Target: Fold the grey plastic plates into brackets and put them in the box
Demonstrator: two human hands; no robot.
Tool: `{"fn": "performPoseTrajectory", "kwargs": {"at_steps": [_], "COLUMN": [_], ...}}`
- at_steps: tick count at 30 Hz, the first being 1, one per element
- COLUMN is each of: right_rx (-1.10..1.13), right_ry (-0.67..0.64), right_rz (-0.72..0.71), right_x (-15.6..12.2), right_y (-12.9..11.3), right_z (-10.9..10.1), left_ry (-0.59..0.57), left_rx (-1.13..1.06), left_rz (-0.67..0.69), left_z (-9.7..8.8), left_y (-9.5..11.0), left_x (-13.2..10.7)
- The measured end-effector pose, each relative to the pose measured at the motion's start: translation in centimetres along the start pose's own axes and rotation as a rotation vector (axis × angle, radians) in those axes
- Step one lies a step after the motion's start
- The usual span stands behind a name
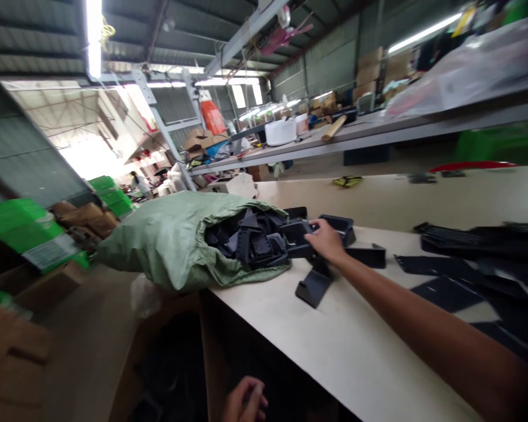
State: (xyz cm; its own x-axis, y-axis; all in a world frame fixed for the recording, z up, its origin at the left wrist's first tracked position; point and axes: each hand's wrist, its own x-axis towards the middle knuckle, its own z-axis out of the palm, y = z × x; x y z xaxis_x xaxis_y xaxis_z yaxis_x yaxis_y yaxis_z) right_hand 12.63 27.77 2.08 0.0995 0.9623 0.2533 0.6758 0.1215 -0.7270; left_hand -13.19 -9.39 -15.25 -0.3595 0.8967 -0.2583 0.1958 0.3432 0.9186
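Note:
My right hand (328, 240) reaches across the white table (286, 331), its thumb and fingers closed on the edge of a black plastic frame (295, 236) at the mouth of a green sack (167, 234). Several similar black plastic parts (256, 243) fill the sack's opening. Around my wrist lie more of them: an angled black piece (314, 287) just below, a black tray-like piece (339, 225) behind. Low in the view, my left hand (246, 401) hangs in front of the table edge with curled fingers and nothing visible in them.
Flat black pieces (466, 275) are piled on the table's right side. Under the table edge stands an open cardboard box (129, 363) with dark contents. Green crates (22, 228) and cartons are stacked at left. A raised shelf (356, 138) runs behind the table.

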Motion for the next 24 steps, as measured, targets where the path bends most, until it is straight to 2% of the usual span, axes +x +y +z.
{"fn": "performPoseTrajectory", "kwargs": {"at_steps": [3, 6, 10, 14, 16, 18, 20, 22, 24], "right_rx": [0.192, 0.394, 0.587, 0.433, 0.439, 0.479, 0.492, 0.474, 0.468], "right_ry": [0.095, 0.128, 0.117, 0.118, 0.06, -0.05, -0.169, -0.225, -0.214], "right_rz": [0.048, 0.041, -0.048, -0.302, -0.52, -0.75, -0.887, -0.901, -0.835], "right_x": [0.3, -1.5, -7.5, -15.0, -18.1, -20.4, -22.0, -23.2, -24.2], "right_y": [0.5, 1.0, 1.3, 1.6, 2.1, 2.8, 3.7, 4.6, 5.5], "right_z": [-2.5, -4.8, -7.0, -7.6, -7.4, -6.9, -6.4, -6.1, -5.9], "left_ry": [-0.081, -0.124, -0.191, -0.274, -0.363, -0.446, -0.502, -0.504, -0.452], "left_rx": [0.045, 0.042, -0.11, -0.285, -0.35, -0.409, -0.535, -0.728, -0.896], "left_rz": [0.085, 0.156, 0.217, 0.262, 0.301, 0.311, 0.283, 0.216, 0.136], "left_z": [0.1, 0.4, 1.6, 3.5, 5.1, 7.3, 9.9, 12.4, 14.2], "left_y": [3.1, 7.5, 13.3, 17.8, 19.2, 19.9, 19.9, 19.6, 19.3], "left_x": [0.2, 0.5, 1.5, 2.6, 2.7, 2.5, 2.1, 1.8, 1.8]}}
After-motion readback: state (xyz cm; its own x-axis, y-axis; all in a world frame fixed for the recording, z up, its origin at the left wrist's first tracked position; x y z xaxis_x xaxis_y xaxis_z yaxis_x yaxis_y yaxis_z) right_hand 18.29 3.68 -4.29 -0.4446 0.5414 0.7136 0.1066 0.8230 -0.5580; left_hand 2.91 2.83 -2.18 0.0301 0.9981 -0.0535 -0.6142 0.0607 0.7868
